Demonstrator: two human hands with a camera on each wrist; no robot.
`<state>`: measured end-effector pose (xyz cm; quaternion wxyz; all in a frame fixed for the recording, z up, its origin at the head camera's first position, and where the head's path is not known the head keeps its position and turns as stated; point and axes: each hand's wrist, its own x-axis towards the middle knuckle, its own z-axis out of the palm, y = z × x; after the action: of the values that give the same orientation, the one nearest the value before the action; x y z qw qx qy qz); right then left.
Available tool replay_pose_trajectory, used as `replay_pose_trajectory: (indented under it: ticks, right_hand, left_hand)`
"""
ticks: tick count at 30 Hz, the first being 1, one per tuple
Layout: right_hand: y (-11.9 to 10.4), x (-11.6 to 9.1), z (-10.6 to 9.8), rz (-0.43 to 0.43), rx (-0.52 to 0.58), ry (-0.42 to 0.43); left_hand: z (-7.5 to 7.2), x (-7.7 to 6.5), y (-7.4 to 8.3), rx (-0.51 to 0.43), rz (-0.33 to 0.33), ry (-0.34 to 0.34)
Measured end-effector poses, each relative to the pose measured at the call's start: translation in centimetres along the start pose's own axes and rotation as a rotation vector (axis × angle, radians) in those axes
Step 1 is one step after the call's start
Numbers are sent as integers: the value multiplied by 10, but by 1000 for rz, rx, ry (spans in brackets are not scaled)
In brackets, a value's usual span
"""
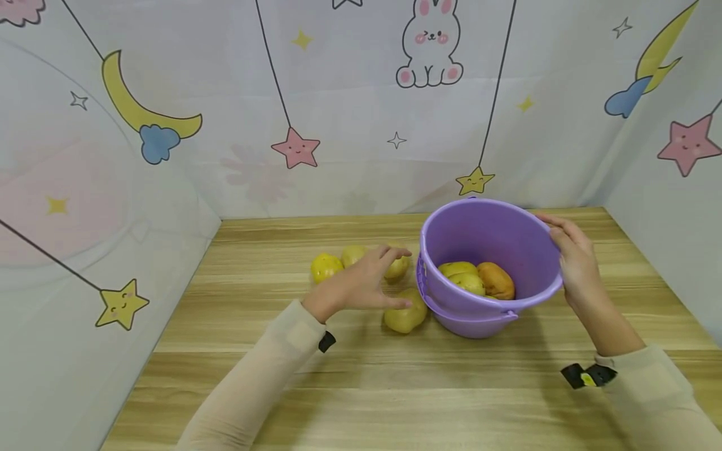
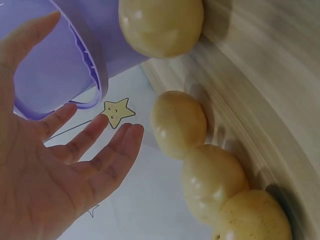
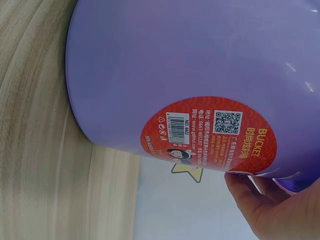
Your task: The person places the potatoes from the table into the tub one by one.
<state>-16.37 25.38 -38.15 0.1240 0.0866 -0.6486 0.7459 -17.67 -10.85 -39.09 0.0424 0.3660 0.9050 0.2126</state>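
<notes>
My right hand (image 1: 578,257) grips the rim of a purple bucket (image 1: 470,322) on its right side, thumb over the edge and fingers outside. The bucket tilts toward me. Inside it lie several yellow potatoes (image 1: 465,282) and an orange-brown, rounded piece (image 1: 497,280). My left hand (image 1: 361,282) hovers left of the bucket, fingers spread and holding nothing. Just below its thumb, a yellow potato (image 1: 403,316) rests on the table near the bucket's wall. Behind the hand sit more potatoes (image 2: 212,182) in a row, with a brighter yellow, speckled round piece (image 1: 326,268) at the left end.
A wood-grain table (image 1: 361,401) carries everything. White cloth (image 1: 350,94) printed with stars, moons and a rabbit hangs at the back and both sides. On the bucket's outer wall is a red oval label (image 3: 210,135).
</notes>
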Motion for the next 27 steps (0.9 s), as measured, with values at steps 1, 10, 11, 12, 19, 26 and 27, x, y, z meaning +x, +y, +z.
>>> replay_pose_trajectory:
  ticks: [1,10,11,12,19,26,27]
  right_hand:
    - [0,0,0,0,1,0]
    - [0,1,1,-1,-11,11]
    - [0,1,1,-3,-15,12]
    - [0,1,1,-5,-19,14]
    - [0,2,0,-10,-2,6]
    - [0,1,0,-4,-4,11]
    - [0,1,0,-3,1,9]
  left_hand:
    - [2,0,0,-3,-2,-6]
    - [14,3,-2,7,-1,-52]
    - [16,4,-2,10,-2,-60]
    - [17,4,-2,11,-1,-67]
    - [23,6,-2,9,-32,-111]
    - [33,8,-1,38,-76,-142]
    - [34,8,0,42,-77,-143]
